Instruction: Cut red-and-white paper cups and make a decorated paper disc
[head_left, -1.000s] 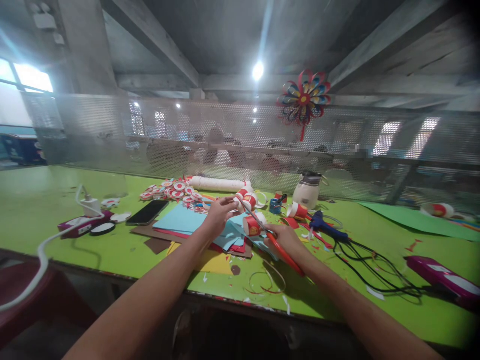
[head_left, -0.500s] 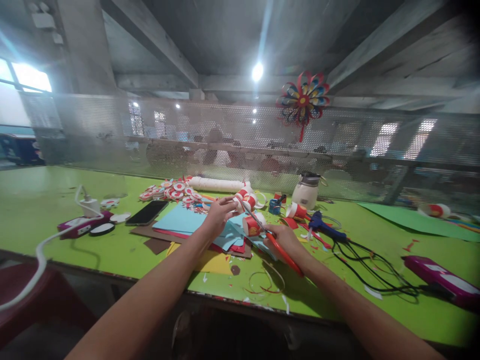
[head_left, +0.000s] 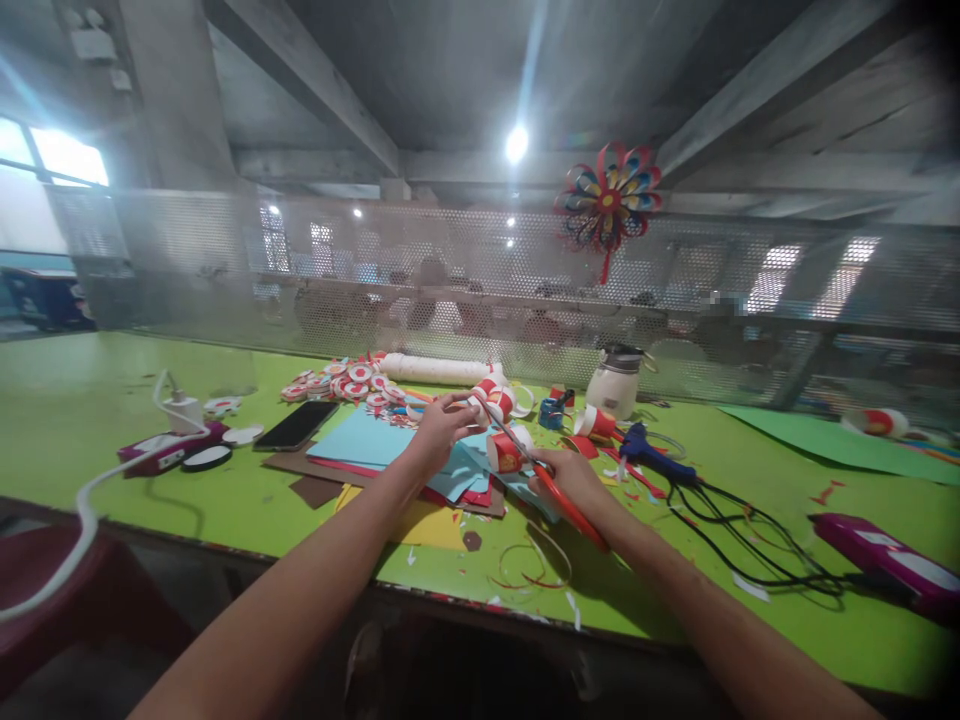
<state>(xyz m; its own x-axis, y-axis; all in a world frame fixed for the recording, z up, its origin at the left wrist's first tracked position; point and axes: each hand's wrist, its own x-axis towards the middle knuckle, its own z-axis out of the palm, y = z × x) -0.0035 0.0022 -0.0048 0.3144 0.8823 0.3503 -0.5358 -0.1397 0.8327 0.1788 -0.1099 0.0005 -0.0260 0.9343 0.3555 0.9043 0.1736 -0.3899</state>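
While the right hand (head_left: 571, 474) is gripping red scissors (head_left: 559, 497), the left hand (head_left: 439, 430) is pinching a paper strip (head_left: 480, 403) at the blades. Both are working over coloured paper (head_left: 375, 445) on the green table (head_left: 90, 400). A cup (head_left: 504, 452) is sitting between the hands, and a glue gun (head_left: 651, 452) is lying near on the right.

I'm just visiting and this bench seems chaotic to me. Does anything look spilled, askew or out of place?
Paper trimmings lie scattered on the green table near its front edge, with curled strips below the right hand holding red scissors. The coloured paper sheets sit in a skewed pile, and black cables sprawl tangled.
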